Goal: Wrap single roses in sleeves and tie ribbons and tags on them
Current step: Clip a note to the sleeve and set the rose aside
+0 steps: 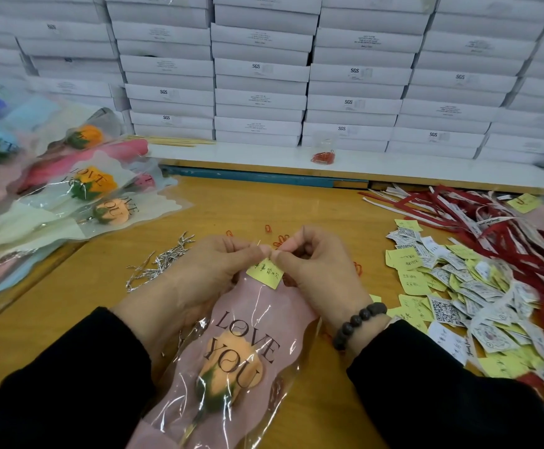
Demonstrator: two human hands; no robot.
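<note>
Tagging is the step in hand: left hand (214,267) and right hand (316,270) both pinch the small yellow handwritten paper tag (266,273) at the neck of the pink-and-clear "LOVE YOU" plastic sleeve (248,345) holding an orange rose (228,367), so fastening it comes next, likely.

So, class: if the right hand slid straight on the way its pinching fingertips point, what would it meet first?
The right hand points left, its fingertips at the yellow tag. It would almost at once meet the left hand, whose fingertips pinch at the same spot, though depth is hard to judge.
</note>
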